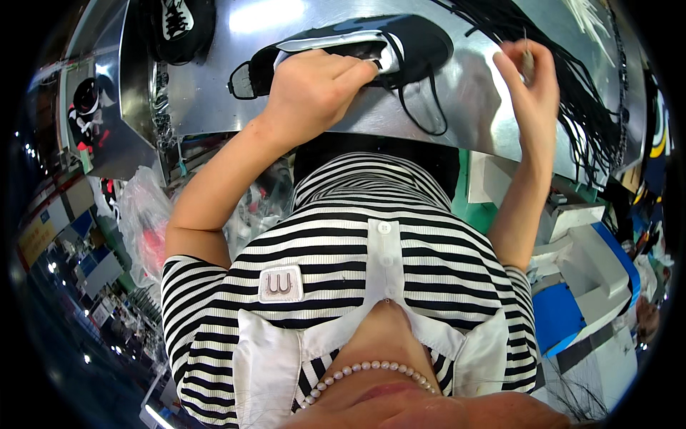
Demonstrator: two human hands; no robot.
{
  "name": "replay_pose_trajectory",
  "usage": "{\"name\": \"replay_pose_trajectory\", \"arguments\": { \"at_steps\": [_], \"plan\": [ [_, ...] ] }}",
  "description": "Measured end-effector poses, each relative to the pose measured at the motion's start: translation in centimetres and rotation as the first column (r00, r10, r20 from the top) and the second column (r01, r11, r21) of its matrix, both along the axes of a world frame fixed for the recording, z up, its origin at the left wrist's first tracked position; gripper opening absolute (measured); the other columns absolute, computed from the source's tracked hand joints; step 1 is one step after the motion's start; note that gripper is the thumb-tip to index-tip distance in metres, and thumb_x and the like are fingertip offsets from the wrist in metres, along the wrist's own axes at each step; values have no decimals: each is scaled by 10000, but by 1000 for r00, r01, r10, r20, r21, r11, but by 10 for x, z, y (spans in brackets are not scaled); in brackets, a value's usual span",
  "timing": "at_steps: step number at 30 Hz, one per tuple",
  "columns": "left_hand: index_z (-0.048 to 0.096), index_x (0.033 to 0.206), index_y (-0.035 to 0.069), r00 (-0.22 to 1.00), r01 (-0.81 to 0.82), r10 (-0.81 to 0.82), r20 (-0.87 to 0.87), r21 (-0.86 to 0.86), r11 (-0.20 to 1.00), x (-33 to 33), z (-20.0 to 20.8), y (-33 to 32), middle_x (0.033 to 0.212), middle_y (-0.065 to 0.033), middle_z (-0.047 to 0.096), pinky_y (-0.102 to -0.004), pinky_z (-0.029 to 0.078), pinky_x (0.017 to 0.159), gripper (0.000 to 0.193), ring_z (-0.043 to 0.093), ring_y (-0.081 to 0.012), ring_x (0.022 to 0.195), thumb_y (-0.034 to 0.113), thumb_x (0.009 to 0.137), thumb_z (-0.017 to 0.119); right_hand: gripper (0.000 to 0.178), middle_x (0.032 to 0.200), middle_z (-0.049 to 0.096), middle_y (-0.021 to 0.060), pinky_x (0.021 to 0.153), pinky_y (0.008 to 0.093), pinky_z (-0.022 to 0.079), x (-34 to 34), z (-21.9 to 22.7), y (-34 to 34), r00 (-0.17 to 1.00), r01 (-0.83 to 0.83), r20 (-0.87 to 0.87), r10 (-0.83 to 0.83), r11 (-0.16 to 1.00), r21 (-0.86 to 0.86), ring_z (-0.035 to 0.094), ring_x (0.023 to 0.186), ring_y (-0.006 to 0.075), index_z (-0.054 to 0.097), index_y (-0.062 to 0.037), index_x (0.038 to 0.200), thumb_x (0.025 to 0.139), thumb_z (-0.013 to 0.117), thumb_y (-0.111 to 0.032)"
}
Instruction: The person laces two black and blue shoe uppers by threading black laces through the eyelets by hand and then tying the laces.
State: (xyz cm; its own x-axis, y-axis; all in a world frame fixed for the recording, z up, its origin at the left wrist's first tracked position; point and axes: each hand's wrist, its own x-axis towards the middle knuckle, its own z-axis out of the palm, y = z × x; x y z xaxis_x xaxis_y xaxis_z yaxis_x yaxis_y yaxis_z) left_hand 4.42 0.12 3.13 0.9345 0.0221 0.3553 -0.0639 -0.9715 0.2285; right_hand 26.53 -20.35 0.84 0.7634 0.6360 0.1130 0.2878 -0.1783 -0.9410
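A black shoe upper with white lining (429, 44) lies on its side on the metal table. My left hand (314, 89) is closed over its opening, fingers curled on the edge beside the eyelets. A black shoelace (438, 100) is partly threaded there and hangs in a loop over the table's near edge. Right of the shoe, apart from it, my right hand (534, 86) is raised with thumb and fingers closed round a small awl-like tool (528, 66). It has a brownish handle, and its thin metal point sticks up; whether the tip is hooked is too small to tell.
A thick bundle of black laces (572, 86) spreads over the metal table (468, 93) at the right, with white laces (589, 21) behind. Another black shoe (177, 28) stands at the far left. A plastic bag (143, 214) hangs below left; a blue-and-grey machine (572, 286) is at lower right.
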Motion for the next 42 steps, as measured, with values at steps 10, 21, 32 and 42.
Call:
{"name": "replay_pose_trajectory", "arguments": {
  "at_steps": [10,21,32,42],
  "plan": [
    [634,1249,39,821,-553,-162,-547,-833,10,-23,5,31,1226,-61,651,-318,389,1053,404,556,-188,1179,326,964,623,412,1056,544,60,830,245,484,-41,-10,49,945,-149,-256,205,963,223,563,943,126,441,-60,1002,790,792,-20],
    [708,1138,15,691,-610,-483,-537,-792,8,-4,2,47,1091,-86,710,-269,473,939,361,639,-161,1022,298,914,691,401,1172,551,123,857,249,487,-64,-1,39,955,-186,-162,249,927,326,568,981,134,436,-59,982,795,779,35],
    [711,960,68,831,-541,-71,-552,-831,130,1,-2,19,938,-25,691,-258,475,855,168,620,-116,903,208,868,727,332,948,562,46,738,214,451,-69,-13,38,964,-22,-261,57,990,137,526,829,88,453,-66,936,832,766,-35],
    [726,1005,-10,902,-395,61,-428,-757,520,4,1,3,923,-65,716,-250,509,800,185,639,-108,835,137,902,681,311,822,514,-16,622,203,394,-63,-7,32,861,-27,-509,21,1000,-4,464,726,52,465,-83,910,838,767,-90]
  ]
}}
